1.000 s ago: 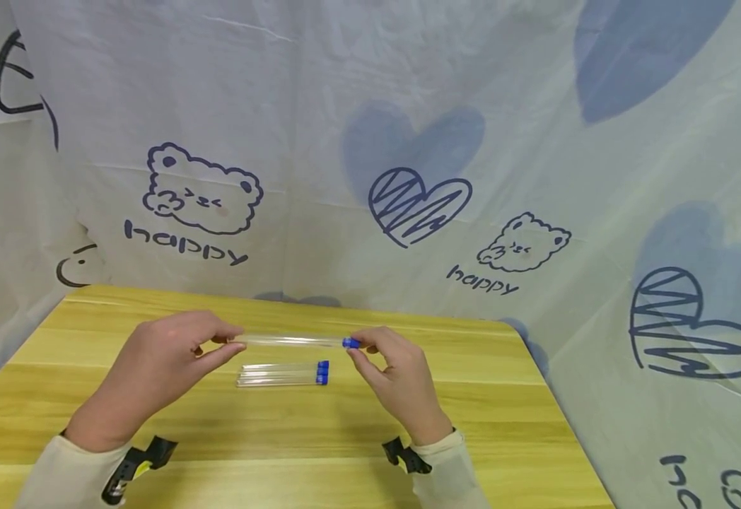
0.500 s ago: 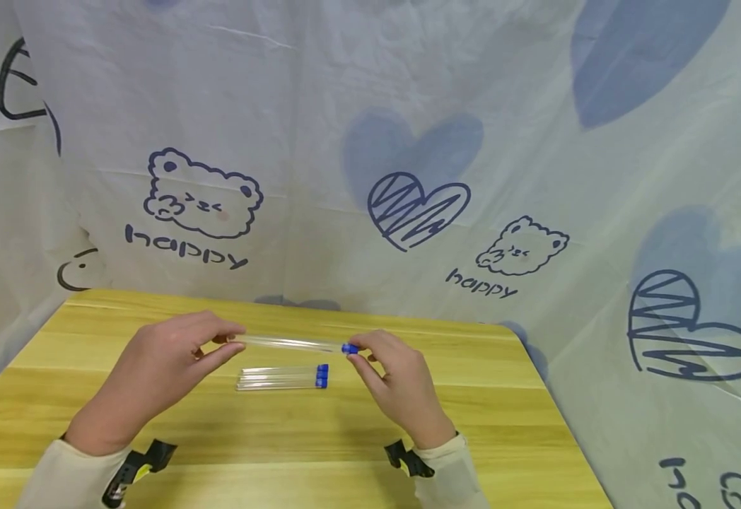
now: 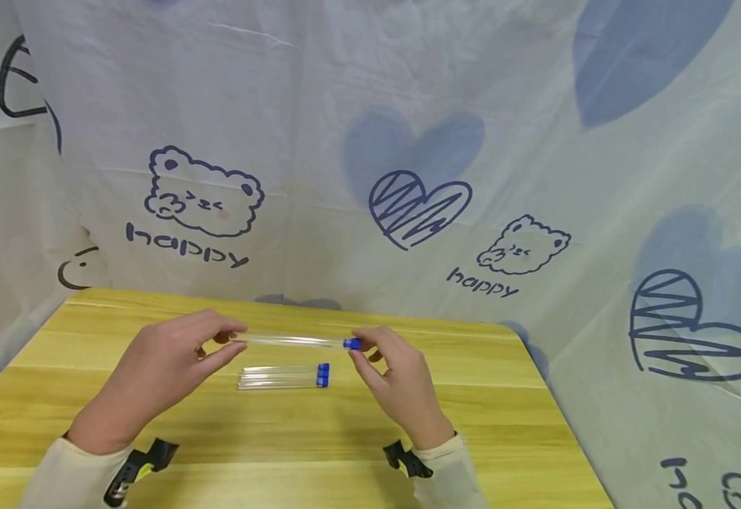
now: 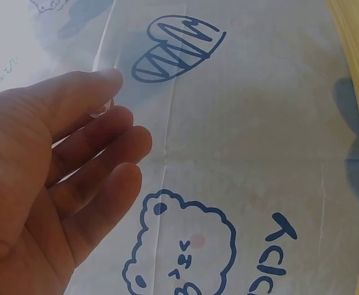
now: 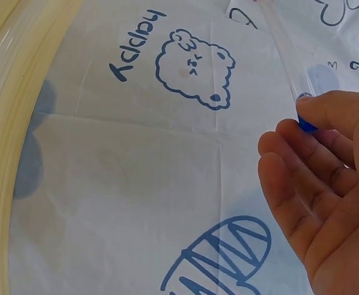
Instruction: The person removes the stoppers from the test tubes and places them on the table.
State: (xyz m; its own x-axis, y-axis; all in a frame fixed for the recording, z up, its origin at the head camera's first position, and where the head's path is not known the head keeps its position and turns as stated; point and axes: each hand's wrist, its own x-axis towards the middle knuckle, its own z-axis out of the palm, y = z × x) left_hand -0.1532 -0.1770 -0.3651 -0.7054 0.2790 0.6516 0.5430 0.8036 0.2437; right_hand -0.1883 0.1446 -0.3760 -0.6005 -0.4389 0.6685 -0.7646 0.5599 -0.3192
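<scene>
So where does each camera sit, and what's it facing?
Head: worn on the head, looking forward and down at the table and printed cloth; left hand, right hand and sleeves show.
Left wrist: on that wrist, looking past the left hand, which shows, toward the cloth.
Right wrist: on that wrist, looking past the right hand, also visible, toward the cloth.
Shared: head and right wrist both show the capped tube.

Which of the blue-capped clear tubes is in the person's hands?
The single tube highest in the head view, pinched by left hand and right hand; the other tubes lie together on the table.
</scene>
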